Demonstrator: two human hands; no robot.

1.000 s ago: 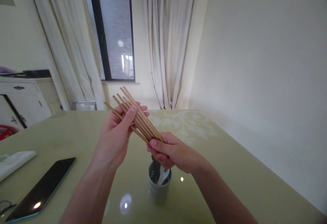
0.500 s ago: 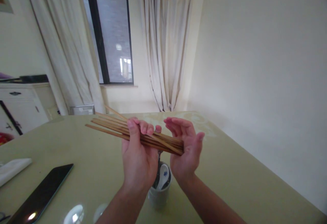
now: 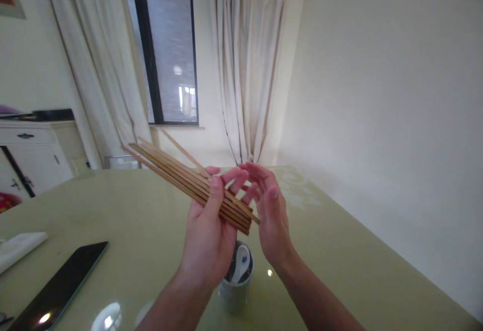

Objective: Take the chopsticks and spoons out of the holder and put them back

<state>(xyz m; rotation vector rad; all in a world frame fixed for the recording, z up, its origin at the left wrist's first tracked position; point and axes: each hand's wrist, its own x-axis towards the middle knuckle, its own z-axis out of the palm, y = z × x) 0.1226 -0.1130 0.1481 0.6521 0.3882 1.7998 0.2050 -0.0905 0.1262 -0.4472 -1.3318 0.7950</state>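
Note:
A bundle of wooden chopsticks (image 3: 181,176) lies across my left hand (image 3: 211,225), whose thumb presses on top of them. The bundle slants, its far ends up to the left and its near ends down to the right. One chopstick splays away from the others at the upper side. My right hand (image 3: 272,215) is beside the near ends, fingers curved and apart, close to the tip of one chopstick; it grips nothing. Below the hands stands a grey-white cup (image 3: 234,291) with a white spoon (image 3: 242,263) bearing a blue mark; other contents are partly hidden.
The hands are above a greenish table (image 3: 332,265). A dark phone-like slab (image 3: 62,285) and a white object (image 3: 22,250) lie at the left. Behind are a white cabinet (image 3: 37,155), curtains (image 3: 249,59), a window (image 3: 171,49) and a bare wall (image 3: 385,84).
The chopsticks have tilted, their left ends rising and their right ends leaving my right palm. My left fingers have spread, and my right hand's fingers have drawn inward.

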